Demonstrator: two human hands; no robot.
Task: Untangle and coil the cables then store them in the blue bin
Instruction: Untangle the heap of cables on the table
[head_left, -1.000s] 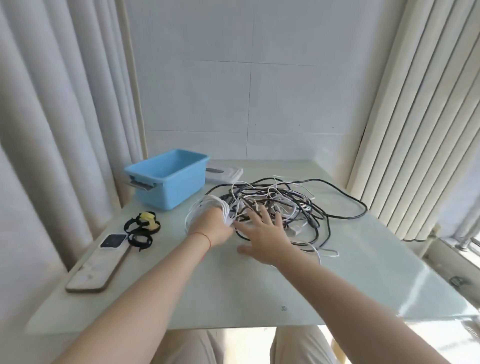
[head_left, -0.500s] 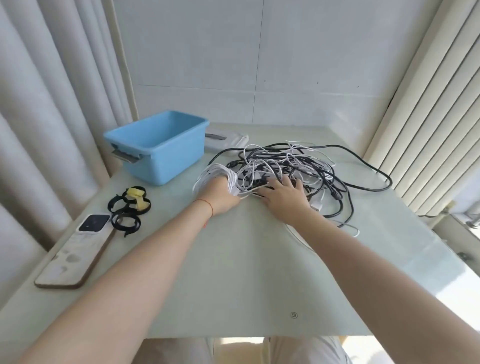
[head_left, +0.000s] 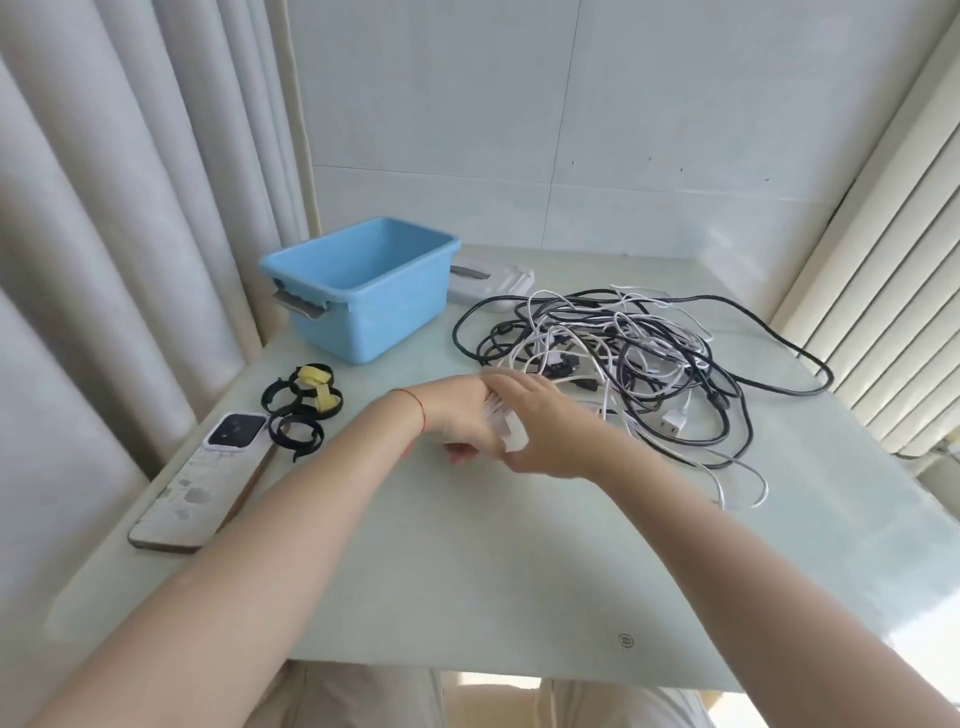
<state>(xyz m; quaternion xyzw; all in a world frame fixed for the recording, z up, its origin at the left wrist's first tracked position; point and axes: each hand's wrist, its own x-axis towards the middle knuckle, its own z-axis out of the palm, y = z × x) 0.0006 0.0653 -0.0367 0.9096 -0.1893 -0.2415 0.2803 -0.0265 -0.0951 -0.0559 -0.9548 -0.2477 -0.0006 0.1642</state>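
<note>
Just nearer than the blue bin (head_left: 363, 291), the left hand (head_left: 457, 415) grips a bundle of white cable (head_left: 501, 423), while the right hand (head_left: 540, 431) crosses over it, fingers curled on the same loops. The tangled cables (head_left: 623, 353) lie right of the bin on the surface (head_left: 467, 561). Best to keep loops even, feeding slack gently so knots don't tighten.
</note>
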